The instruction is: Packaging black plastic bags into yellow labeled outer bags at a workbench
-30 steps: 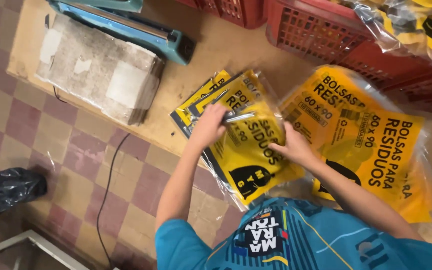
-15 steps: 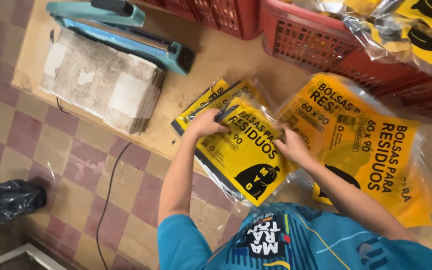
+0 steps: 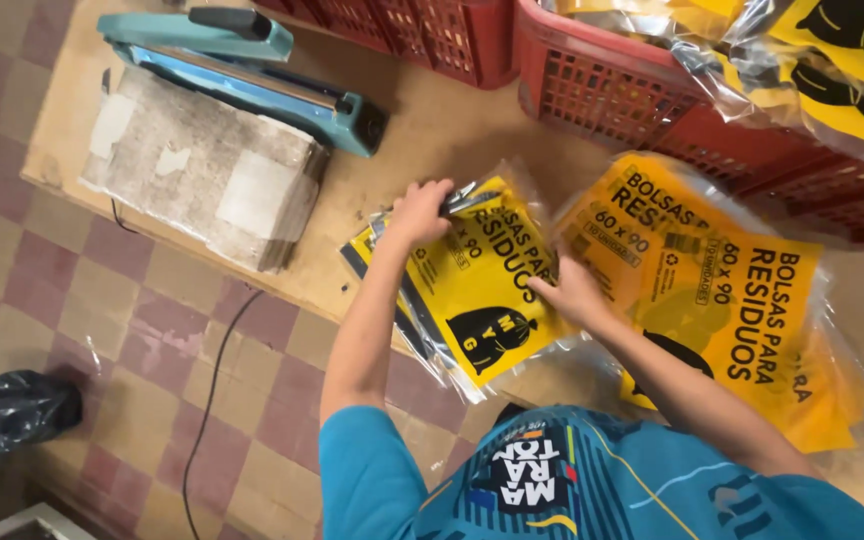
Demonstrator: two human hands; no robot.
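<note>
The left hand (image 3: 420,212) pinches shut on the far top edge of the yellow bag packet (image 3: 482,285), whose long axis runs away from the heat sealer (image 3: 252,75), while the right hand (image 3: 574,293) presses flat and open on its side edge.

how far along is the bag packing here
Done: a larger pile of yellow packs lies on the table, and more fill the red crate. In hand: the left hand grips the top edge of a small stack of packs; the right hand presses its side. Left: that stack sits apart from the pile and the crate.
</note>
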